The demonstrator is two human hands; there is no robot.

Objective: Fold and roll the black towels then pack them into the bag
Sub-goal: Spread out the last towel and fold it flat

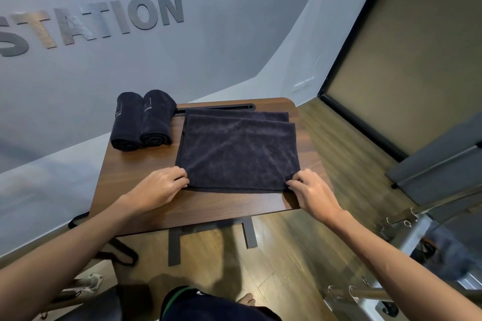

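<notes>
Left hand (161,185) pinches the near left corner of the folded black towel (238,150); right hand (311,194) pinches its near right corner. Towel lies flat on the table (161,212). Two rolled towels (142,121) lie just left of it, apparently touching each other.

I stand in a Pilates studio. Large raised letters (86,21) on the grey wall (221,34) before me spell "STATION" beneath a partly cut-off word ending "LATES". Metal-framed exercise apparatus (407,219) with hooks and rails sits to my right on wood-plank flooring (300,255). Rolled towels (142,120) rest on a small wooden table (208,206).
</notes>
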